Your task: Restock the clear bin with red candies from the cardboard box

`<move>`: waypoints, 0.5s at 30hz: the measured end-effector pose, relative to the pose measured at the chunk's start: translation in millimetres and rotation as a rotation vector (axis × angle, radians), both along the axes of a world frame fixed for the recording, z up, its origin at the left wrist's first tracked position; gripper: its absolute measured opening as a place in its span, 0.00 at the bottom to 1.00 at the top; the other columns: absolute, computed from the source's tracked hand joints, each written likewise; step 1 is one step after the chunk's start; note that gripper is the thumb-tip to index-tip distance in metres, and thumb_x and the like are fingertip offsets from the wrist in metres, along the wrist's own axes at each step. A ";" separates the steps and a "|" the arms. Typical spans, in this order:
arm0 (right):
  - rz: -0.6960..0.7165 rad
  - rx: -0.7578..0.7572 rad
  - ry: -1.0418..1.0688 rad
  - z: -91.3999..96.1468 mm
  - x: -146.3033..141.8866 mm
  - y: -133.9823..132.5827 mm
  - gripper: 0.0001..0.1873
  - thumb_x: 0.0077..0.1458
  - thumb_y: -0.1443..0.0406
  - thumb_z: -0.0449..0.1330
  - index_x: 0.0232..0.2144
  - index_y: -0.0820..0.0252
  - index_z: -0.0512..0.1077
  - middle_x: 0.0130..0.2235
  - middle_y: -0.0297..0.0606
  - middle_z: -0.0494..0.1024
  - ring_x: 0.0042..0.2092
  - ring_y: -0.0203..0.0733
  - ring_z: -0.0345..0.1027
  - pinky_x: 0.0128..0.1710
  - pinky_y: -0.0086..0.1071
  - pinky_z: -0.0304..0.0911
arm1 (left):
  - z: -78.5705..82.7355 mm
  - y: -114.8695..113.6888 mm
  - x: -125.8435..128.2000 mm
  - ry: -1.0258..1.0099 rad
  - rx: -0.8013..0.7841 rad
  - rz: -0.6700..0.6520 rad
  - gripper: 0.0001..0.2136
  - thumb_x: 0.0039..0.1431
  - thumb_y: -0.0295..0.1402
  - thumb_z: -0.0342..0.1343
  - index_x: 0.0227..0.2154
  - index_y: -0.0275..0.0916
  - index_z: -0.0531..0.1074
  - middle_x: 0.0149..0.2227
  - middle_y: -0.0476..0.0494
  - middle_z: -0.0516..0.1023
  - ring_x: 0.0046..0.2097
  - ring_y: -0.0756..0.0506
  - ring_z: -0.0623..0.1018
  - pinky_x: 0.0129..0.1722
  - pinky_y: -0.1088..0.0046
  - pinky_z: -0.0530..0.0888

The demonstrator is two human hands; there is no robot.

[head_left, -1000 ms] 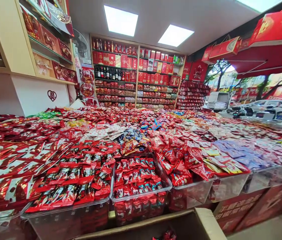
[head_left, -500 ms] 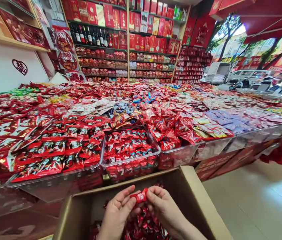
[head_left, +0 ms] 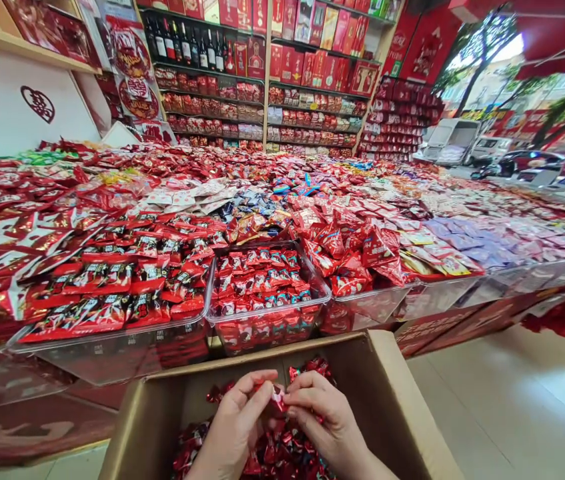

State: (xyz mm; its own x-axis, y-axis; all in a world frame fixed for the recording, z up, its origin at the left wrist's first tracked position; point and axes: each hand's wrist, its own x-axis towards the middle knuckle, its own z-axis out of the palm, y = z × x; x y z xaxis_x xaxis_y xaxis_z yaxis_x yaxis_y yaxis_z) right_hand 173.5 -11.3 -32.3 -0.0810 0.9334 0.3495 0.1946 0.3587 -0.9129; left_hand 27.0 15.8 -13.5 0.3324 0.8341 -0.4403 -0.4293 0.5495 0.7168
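My left hand (head_left: 235,427) and my right hand (head_left: 325,420) meet over an open cardboard box (head_left: 402,407) at the bottom of the view. Both pinch one small red wrapped candy (head_left: 277,398) between thumbs and fingers. The box holds a heap of similar shiny red wrapped candies (head_left: 282,453), which lie under my hands. Just beyond the box stands a clear plastic bin (head_left: 267,327) filled with red candy packets.
A wide display of clear bins heaped with red, purple and mixed candy packets (head_left: 112,280) spreads ahead. Shelves of red boxes and bottles (head_left: 262,67) line the back wall. Tiled floor (head_left: 522,413) lies to the right; parked cars (head_left: 522,163) show outside.
The view has tilted down from the display to the box, bringing my hands into sight. The candy between my fingers has dropped slightly lower toward the heap.
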 end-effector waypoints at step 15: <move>-0.137 -0.381 0.356 -20.5 -8.8 5.9 0.14 0.44 0.59 0.59 0.31 0.61 0.64 0.27 0.34 0.67 0.28 0.34 0.61 0.28 0.28 0.60 | -16.0 -0.4 0.3 0.227 0.223 0.048 0.14 0.33 0.33 0.66 0.27 0.35 0.73 0.23 0.47 0.77 0.26 0.49 0.74 0.26 0.76 0.70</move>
